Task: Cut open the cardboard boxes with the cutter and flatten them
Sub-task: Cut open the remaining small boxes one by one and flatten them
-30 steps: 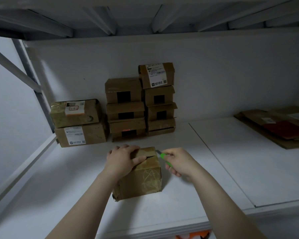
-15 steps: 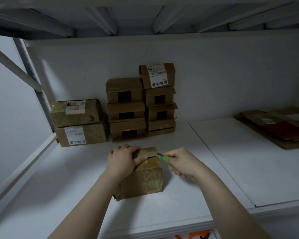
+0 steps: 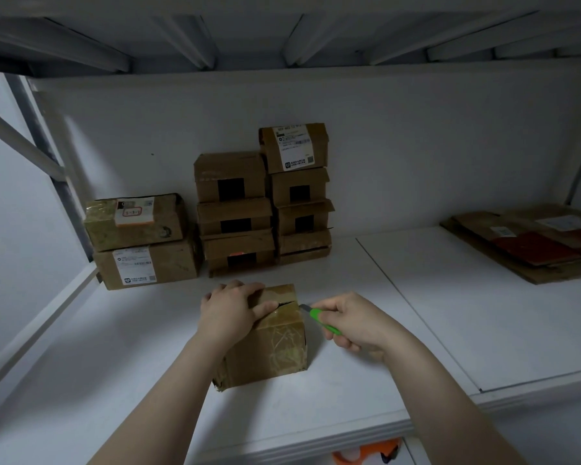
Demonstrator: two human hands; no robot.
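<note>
A small taped cardboard box (image 3: 269, 347) stands on the white shelf in front of me. My left hand (image 3: 230, 312) rests on its top with the fingers curled over the far edge and the thumb lying along a dark slit in the tape. My right hand (image 3: 353, 323) grips a green cutter (image 3: 321, 320), whose tip sits at the box's top right edge, right at the end of the slit.
Several closed cardboard boxes (image 3: 262, 203) are stacked against the back wall, two larger ones (image 3: 141, 239) to their left. Flattened cardboard (image 3: 534, 243) lies at the far right. The shelf board (image 3: 450, 313) has a seam right of the box. An orange object (image 3: 366, 453) shows below the shelf.
The cutter and my right hand have drawn slightly to the right, away from the box top. My left hand stays on the box.
</note>
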